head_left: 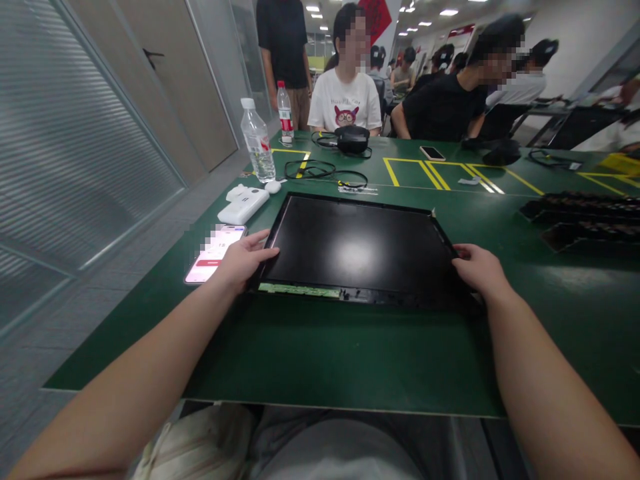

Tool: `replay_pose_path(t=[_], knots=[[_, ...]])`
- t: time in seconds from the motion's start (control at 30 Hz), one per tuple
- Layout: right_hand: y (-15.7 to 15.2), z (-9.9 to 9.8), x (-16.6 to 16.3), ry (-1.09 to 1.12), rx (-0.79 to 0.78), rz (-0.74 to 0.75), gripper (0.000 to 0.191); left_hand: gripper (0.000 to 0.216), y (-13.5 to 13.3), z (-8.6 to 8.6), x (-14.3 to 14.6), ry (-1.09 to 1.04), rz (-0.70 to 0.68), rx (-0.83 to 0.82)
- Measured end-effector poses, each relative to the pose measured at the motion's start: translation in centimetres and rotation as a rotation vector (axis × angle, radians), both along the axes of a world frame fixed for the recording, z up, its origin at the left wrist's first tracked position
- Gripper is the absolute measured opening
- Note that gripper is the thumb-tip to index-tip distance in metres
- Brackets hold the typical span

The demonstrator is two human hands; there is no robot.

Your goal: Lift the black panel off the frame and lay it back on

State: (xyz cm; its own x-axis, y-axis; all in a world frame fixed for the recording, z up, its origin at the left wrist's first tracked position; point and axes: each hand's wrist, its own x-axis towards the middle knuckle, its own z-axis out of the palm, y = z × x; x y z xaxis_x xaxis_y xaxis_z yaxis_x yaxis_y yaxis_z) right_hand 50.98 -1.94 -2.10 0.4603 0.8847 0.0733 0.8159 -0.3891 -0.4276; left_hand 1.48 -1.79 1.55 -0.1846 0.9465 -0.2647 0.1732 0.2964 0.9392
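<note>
A black flat display panel (pixel 320 233) lies face up over the green table (pixel 350 360), its glossy screen catching a bright reflection. Along its near edge runs a green circuit board strip (pixel 300 290), left of a black frame part. My left hand (pixel 245 259) grips the panel's left edge, thumb on top and fingers partly hidden beside it. On the opposite edge, my right hand (pixel 477 268) is closed round the rim, with its fingertips mostly out of sight. A lit phone (pixel 215 253) lies just left of my left hand.
Behind the phone are a white device (pixel 243 205) and a water bottle (pixel 257 143). Black cables (pixel 320 170) lie beyond the panel. Stacked black strips (pixel 590 213) occupy the right side. Several people sit or stand past the table, near a red-capped bottle (pixel 285 113) and a dark phone (pixel 433 154).
</note>
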Motion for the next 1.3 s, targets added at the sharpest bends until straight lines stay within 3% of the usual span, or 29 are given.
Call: replay_pose_path(t=[0.47, 1.03, 1.3], knots=[[-0.2, 0.7, -0.7, 0.0, -0.037, -0.011, 0.053, 0.074, -0.2, 0.6, 1.2, -0.276, 0.189, -0.03], [-0.3, 0.9, -0.7, -0.017, -0.03, 0.003, 0.052, 0.069, -0.8, 1.6, 2.1, -0.067, 0.21, -0.013], [-0.1, 0.4, -0.4, -0.02, -0.019, 0.011, 0.052, 0.067, -0.3, 0.8, 1.4, -0.166, 0.171, -0.08]])
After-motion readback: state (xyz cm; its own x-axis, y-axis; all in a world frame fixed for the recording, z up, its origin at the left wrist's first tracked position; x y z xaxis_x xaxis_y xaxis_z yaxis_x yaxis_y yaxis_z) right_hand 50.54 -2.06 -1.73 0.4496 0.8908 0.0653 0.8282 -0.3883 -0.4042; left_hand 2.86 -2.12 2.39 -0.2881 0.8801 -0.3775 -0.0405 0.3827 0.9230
